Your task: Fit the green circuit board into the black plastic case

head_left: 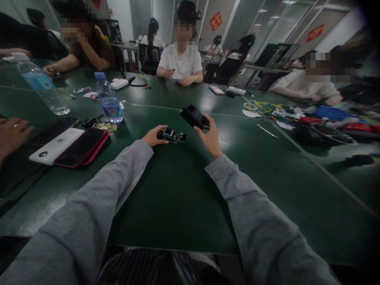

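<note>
Between the fingers and thumb of my left hand (156, 135) is a small green circuit board (175, 137) with a little screen on its left part. The board is held low over the dark green table (178, 198); whether it touches the surface I cannot tell. My right hand (210, 136) grips a black plastic case (192, 116) by its right end, tilted and raised above the table. The case is up and to the right of the board, apart from it. Parts of my right fingers are hidden behind the case.
Two water bottles (109, 99), a white power bank (56, 146) and a red-cased phone (84, 146) are on the left, near another person's hand (14, 134). A wrench (267, 131) and a heap of cables (264, 107) lie right. People sit across the table.
</note>
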A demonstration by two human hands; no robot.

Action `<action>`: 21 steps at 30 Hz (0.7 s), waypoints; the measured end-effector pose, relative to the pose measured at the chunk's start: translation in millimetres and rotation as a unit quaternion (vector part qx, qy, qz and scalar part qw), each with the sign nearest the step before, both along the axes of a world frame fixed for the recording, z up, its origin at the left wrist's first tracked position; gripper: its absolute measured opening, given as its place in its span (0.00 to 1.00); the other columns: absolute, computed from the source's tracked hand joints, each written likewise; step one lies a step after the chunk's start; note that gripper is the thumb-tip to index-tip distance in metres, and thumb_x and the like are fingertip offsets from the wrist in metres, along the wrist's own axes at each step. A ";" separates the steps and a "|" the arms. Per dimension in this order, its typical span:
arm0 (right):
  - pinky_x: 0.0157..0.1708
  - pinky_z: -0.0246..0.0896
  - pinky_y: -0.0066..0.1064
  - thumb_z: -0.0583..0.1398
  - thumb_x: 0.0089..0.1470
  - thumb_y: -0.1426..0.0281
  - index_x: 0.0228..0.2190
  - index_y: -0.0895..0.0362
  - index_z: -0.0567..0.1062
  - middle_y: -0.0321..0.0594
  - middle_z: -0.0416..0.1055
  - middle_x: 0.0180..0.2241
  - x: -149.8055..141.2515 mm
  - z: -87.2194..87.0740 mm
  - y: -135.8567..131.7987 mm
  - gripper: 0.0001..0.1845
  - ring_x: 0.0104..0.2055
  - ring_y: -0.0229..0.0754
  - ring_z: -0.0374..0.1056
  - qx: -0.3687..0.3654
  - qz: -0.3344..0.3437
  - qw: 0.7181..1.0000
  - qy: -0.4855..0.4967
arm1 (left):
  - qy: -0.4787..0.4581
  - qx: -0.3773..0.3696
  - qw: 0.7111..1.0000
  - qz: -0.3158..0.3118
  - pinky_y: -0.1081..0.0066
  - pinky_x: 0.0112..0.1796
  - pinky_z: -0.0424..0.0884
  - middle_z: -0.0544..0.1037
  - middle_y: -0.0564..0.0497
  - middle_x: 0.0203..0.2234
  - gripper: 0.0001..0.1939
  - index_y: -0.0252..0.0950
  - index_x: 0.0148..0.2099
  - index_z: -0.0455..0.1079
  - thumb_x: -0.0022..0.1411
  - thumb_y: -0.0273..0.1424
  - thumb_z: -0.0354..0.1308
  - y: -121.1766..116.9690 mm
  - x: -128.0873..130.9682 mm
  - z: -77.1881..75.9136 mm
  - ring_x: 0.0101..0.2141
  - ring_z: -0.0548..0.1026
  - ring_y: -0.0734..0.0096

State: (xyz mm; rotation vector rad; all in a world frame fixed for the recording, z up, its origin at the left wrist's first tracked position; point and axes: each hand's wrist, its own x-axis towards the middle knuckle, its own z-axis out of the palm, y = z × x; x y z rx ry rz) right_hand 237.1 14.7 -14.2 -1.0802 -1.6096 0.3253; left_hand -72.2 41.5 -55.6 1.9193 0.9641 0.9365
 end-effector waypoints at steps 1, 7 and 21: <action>0.59 0.70 0.55 0.67 0.54 0.48 0.59 0.48 0.68 0.47 0.73 0.59 1.6 -4.9 1.0 0.37 0.59 0.55 0.72 -0.005 -0.018 1.000 -0.004 | 0.002 -0.003 1.000 -0.002 0.41 0.65 0.61 0.74 0.38 0.61 0.45 0.40 0.67 0.65 0.48 0.32 0.77 -0.1 0.0 0.4 0.63 0.72 0.46; 0.60 0.66 0.64 0.69 0.51 0.60 0.57 0.54 0.70 0.53 0.76 0.54 8.6 -36.1 6.0 0.33 0.56 0.62 0.74 -0.099 -0.078 0.991 -0.052 | 0.015 -0.003 1.000 -0.006 0.42 0.66 0.60 0.74 0.38 0.63 0.45 0.39 0.68 0.64 0.50 0.32 0.76 -3.2 1.4 5.1 0.63 0.72 0.48; 0.67 0.57 0.67 0.71 0.49 0.66 0.62 0.56 0.68 0.56 0.68 0.60 11.6 -42.8 11.2 0.39 0.65 0.65 0.63 -0.070 -0.058 0.989 -0.113 | 0.011 0.013 1.000 0.000 0.42 0.65 0.63 0.76 0.36 0.61 0.45 0.37 0.67 0.65 0.48 0.34 0.76 -5.2 4.0 6.3 0.62 0.74 0.48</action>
